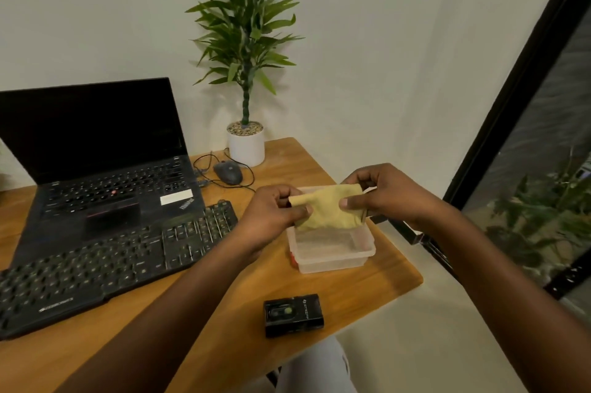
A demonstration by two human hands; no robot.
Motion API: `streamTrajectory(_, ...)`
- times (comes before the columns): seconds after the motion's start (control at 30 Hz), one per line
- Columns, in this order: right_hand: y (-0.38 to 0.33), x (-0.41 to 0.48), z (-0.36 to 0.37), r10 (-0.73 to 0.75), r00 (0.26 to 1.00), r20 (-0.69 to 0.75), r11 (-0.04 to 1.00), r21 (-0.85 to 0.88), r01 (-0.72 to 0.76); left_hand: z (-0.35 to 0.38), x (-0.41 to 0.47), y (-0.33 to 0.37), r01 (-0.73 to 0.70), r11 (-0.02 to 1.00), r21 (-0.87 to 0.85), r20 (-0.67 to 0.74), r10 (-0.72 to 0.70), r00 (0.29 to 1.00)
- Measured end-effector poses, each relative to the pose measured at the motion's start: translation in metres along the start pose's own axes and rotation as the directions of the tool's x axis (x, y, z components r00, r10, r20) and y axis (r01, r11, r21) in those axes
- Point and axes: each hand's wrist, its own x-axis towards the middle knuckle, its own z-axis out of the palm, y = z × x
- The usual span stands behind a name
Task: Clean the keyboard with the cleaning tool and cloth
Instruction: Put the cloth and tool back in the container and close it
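keyboard: black keyboard (112,261) lies flat on the wooden table (224,312), just in front of the open laptop (96,152) and off to the left of both hands

left hand: left hand (275,210) pinches the cloth's left edge, thumb on the near side, fingers curled behind

cloth: yellow cloth (326,208) is held up between the two hands – it hangs right over the clear plastic tub (332,256)

right hand: right hand (383,194) pinches the right edge, thumb in front, fingers curled over the top corner
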Motion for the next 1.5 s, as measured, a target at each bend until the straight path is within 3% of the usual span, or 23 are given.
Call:
streamTrajectory(0.23, 0.044, 0.014, 0.025, 0.067, 0.997, 0.026, 0.969, -0.24, -0.059, 0.005, 0.009, -0.033, -0.01, 0.961, 0.275, -0.015, 0.014, 1.0)
streamTrajectory(0.33, 0.044, 0.022, 0.029, 0.065, 0.996, 0.063, 0.935, -0.352, -0.039, 0.005, 0.013, -0.025, -0.105, 0.823, 0.559, 0.024, 0.111, 0.994)
streamTrajectory(0.47, 0.037, 0.03, 0.035, 0.058, 0.989, 0.134, 0.82, -0.572, 0.029, 0.005, 0.016, -0.021, -0.149, 0.643, 0.751, 0.084, 0.131, 0.988)
streamTrajectory(0.6, 0.034, 0.033, 0.042, 0.103, 0.984, 0.146, 0.718, -0.696, 0.028, 0.008, 0.019, -0.024, -0.137, 0.55, 0.824, 0.124, 0.061, 0.99)
streamTrajectory(0.8, 0.031, 0.023, 0.049, 0.038, 0.999, 0.033, 0.535, -0.845, 0.007, 0.017, 0.022, -0.031, -0.192, 0.363, 0.912, 0.161, 0.113, 0.98)
streamTrajectory(1.03, 0.036, 0.016, 0.052, -0.047, 0.999, -0.024, 0.552, -0.834, 0.006, 0.023, 0.02, -0.036, -0.223, 0.214, 0.951, 0.17, 0.241, 0.956)
streamTrajectory(1.1, 0.039, 0.014, 0.054, -0.031, 0.999, -0.019, 0.54, -0.842, 0.001, 0.024, 0.019, -0.035, -0.205, 0.196, 0.959, 0.159, 0.229, 0.96)
streamTrajectory(1.23, 0.043, 0.011, 0.056, -0.032, 0.999, -0.013, 0.514, -0.858, 0.005, 0.032, 0.015, -0.028, -0.201, 0.034, 0.979, 0.195, 0.133, 0.972)
streamTrajectory(1.37, 0.041, 0.008, 0.054, -0.061, 0.998, -0.002, 0.519, -0.854, 0.03, 0.029, 0.013, -0.024, -0.209, 0.087, 0.974, 0.205, 0.05, 0.977)
streamTrajectory(1.5, 0.034, -0.003, 0.046, -0.085, 0.995, -0.056, 0.66, -0.751, 0.014, 0.01, 0.004, -0.019, -0.218, 0.27, 0.938, 0.188, 0.133, 0.973)
